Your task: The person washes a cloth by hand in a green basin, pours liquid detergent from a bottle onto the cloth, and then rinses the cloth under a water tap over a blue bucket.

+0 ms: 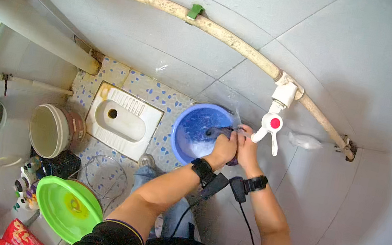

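A dark wet cloth (218,132) is bunched between my hands over the right side of a blue basin (176,135). My left hand (223,150) is closed round it, its fingers partly hidden. Close beside it, my right hand (247,152) also grips the cloth, right under the spout of a white tap (273,124) with a red dot. Water sprays near the hands. Whitish, foamy water lies in the basin. Part of the cloth hangs below my hands; its exact kind cannot be made out.
Left of the basin is a white squat toilet (123,122) in the speckled floor. Further left stand a pale bucket (49,130), a green basin (50,204) and several bottles (28,185). A beige pipe (231,37) runs along the wall. Black wrist straps (255,183) carry cables.
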`<state>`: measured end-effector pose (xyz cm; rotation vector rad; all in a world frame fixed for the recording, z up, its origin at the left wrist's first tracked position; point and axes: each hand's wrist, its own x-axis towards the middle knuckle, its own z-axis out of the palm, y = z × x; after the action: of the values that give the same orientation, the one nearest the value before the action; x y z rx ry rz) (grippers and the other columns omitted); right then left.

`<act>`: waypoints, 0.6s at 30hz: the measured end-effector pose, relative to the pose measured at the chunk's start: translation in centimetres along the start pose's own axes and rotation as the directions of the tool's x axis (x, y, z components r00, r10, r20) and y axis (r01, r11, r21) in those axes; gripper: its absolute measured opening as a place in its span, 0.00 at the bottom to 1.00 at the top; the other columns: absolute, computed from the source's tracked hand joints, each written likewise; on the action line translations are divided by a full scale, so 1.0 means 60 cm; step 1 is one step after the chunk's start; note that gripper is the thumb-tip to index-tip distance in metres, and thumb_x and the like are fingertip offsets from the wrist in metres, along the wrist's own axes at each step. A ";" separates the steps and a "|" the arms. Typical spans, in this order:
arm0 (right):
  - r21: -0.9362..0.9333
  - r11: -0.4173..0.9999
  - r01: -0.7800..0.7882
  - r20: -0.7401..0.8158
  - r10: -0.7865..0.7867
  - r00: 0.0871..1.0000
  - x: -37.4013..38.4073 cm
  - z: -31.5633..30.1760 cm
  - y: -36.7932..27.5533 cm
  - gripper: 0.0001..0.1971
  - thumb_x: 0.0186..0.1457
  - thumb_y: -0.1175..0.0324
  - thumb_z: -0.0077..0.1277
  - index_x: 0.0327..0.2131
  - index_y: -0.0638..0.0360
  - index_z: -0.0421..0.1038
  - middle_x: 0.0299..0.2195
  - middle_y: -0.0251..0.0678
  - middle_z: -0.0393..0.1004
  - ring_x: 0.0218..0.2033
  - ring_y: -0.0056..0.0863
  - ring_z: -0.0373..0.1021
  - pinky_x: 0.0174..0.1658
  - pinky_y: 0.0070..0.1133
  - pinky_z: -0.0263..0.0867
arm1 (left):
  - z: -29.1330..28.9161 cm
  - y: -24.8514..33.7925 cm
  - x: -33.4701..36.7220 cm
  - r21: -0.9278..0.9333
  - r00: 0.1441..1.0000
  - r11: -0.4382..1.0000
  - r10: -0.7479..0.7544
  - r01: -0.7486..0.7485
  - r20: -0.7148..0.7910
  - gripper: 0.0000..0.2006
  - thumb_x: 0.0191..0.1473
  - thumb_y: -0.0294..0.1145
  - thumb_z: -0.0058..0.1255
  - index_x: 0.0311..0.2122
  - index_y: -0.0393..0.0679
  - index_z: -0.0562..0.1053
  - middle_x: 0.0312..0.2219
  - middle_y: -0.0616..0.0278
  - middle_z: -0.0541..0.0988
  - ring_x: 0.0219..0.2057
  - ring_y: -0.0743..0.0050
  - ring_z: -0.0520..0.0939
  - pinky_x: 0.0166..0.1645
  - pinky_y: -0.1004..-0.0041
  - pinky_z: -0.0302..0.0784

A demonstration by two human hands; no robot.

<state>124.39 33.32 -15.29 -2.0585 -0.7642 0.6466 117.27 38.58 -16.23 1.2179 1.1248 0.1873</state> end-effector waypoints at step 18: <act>0.208 0.973 -0.097 0.064 0.086 0.994 0.026 -0.019 0.004 0.10 0.52 0.68 0.38 0.36 0.62 0.61 0.28 0.40 0.65 0.31 0.29 0.63 0.36 0.23 0.58 | 0.001 0.022 -0.007 -0.266 0.991 0.962 0.090 -0.062 0.095 0.15 0.51 0.36 0.40 0.32 0.30 0.68 0.24 0.58 0.74 0.26 0.75 0.73 0.29 0.74 0.68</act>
<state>126.29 33.73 -15.19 -1.8959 -0.6061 0.8034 117.70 38.82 -14.94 1.0228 0.9283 0.3166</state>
